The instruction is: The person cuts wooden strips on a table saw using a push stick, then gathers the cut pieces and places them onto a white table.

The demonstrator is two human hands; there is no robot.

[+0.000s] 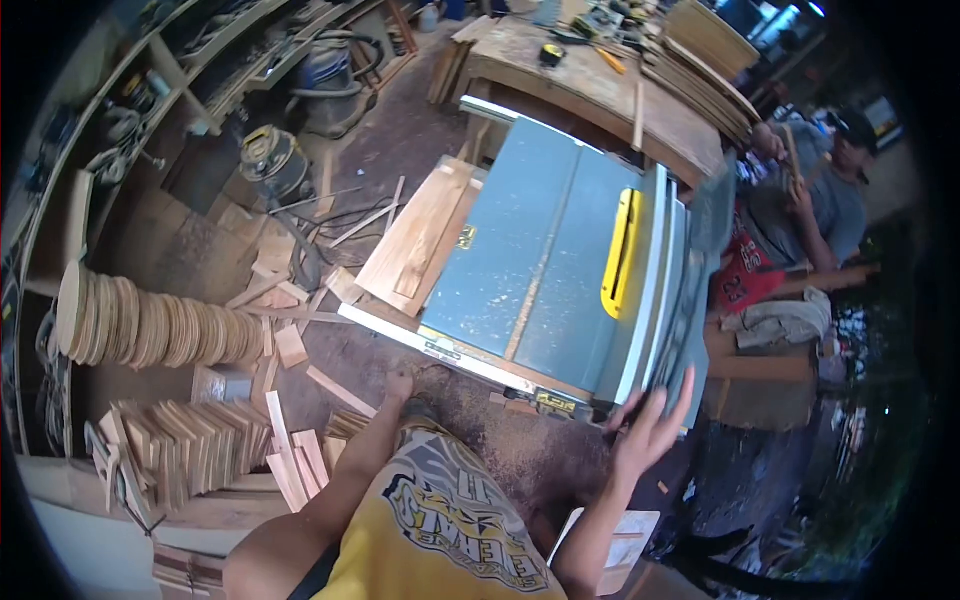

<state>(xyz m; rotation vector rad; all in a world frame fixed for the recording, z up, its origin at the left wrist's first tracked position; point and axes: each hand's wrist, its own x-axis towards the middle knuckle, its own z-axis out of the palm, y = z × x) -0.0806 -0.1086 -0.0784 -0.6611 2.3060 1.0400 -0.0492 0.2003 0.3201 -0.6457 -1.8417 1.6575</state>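
Fingers spread, the right hand [648, 432] is beside the table saw [500, 235]; whether the left hand [400, 386] grips anything, I can't tell

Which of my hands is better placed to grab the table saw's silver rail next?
Right, probably: your open right hand is beside the near end of the silver rail; your left hand is well off to the left.

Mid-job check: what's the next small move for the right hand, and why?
Probably curl the right hand gently onto the near end of the metal fence to check its seating: the hand is by that end with its fingers spread, and the fence runs beside the yellow insert.
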